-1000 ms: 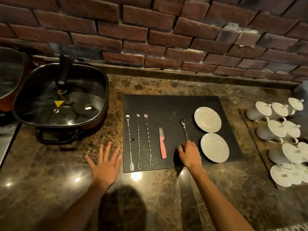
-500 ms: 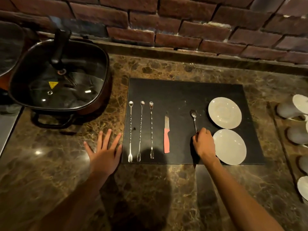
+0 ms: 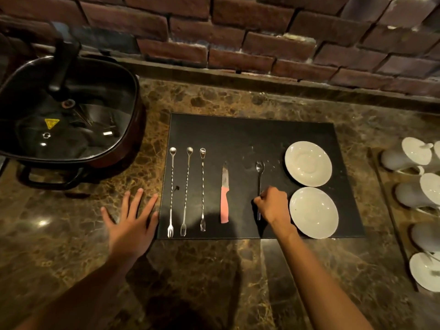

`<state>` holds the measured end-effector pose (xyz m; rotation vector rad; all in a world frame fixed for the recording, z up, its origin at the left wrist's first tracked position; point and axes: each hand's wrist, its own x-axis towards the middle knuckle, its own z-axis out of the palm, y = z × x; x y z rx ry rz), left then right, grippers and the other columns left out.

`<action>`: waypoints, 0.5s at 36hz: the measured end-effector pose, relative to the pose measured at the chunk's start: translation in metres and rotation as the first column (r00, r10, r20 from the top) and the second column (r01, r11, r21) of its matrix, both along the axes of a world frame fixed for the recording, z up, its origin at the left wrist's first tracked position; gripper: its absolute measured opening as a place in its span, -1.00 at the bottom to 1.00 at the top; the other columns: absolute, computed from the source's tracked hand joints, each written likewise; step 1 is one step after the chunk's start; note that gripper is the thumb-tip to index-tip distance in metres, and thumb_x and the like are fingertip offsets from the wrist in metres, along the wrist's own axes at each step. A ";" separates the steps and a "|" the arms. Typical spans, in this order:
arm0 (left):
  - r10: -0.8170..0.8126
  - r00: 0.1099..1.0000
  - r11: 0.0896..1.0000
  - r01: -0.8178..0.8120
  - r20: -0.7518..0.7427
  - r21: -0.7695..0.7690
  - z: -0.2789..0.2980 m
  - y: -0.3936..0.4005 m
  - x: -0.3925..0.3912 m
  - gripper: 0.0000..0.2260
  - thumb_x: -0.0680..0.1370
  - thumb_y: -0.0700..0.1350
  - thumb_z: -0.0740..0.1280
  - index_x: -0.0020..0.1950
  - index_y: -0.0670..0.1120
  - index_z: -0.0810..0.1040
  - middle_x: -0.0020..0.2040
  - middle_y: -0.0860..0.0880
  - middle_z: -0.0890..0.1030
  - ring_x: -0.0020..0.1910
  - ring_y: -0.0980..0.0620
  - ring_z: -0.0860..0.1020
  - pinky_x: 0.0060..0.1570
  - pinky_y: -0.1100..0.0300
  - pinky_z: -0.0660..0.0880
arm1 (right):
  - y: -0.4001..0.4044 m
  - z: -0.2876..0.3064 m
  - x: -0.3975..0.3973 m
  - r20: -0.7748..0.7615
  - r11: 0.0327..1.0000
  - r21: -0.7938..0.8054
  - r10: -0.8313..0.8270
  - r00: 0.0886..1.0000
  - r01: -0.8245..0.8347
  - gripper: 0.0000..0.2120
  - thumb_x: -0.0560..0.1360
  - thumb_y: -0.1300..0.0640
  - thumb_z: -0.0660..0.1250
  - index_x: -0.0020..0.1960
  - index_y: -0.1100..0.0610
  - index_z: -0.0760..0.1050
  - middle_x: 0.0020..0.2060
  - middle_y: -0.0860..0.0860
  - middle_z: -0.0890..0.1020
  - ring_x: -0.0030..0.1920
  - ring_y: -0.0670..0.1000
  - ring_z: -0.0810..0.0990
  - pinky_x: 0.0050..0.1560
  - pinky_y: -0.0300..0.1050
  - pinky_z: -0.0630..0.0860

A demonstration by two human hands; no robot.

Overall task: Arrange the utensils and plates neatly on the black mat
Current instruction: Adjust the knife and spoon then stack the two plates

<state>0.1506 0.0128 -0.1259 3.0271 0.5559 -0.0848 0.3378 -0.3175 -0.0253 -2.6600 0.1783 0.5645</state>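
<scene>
A black mat (image 3: 250,134) lies on the marble counter. Along its left side lie three long twisted bar spoons (image 3: 187,186) with fork ends, side by side. A pink-handled knife (image 3: 224,198) lies to their right, blade pointing away. My right hand (image 3: 272,204) is closed around the handle of a small dark spoon (image 3: 259,172), which lies on the mat with its bowl pointing away. Two white plates sit at the mat's right: a far plate (image 3: 308,163) and a near plate (image 3: 314,211). My left hand (image 3: 131,222) rests flat, fingers spread, on the counter beside the mat's left edge.
A black electric pan with a glass lid (image 3: 64,115) stands at the left. White cups and saucers (image 3: 419,186) lie on a tray at the right. A brick wall (image 3: 238,32) closes the back.
My right hand has straightened the small spoon, so it now lies parallel to the knife. The camera has tilted down and closer. My left hand stays flat on the counter.
</scene>
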 end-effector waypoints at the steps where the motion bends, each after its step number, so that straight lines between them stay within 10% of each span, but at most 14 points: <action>1: 0.003 1.000 1.000 -0.003 -0.003 0.001 0.000 0.000 0.000 -0.52 0.64 0.24 -0.03 0.58 0.33 0.05 0.63 0.06 0.15 0.63 -0.01 0.00 0.44 -0.46 -0.20 | -0.001 0.000 -0.001 0.007 1.000 0.009 -0.001 1.000 0.001 -0.80 0.42 0.14 0.36 -0.27 0.27 0.50 -0.41 0.10 0.53 -0.23 0.25 0.61 -0.30 -0.13 0.31; 18: 0.026 0.997 0.997 -0.031 -0.070 -0.073 0.020 -0.008 0.003 -0.52 0.64 0.22 -0.06 0.58 0.32 0.07 0.63 0.03 0.17 0.63 -0.03 -0.02 0.41 -0.46 -0.14 | 0.009 0.004 -0.001 0.050 0.991 -0.019 0.131 0.990 -0.130 -0.81 0.50 0.19 0.30 -0.01 0.33 0.53 -0.05 0.30 0.64 -0.06 0.32 0.60 -0.14 0.03 0.48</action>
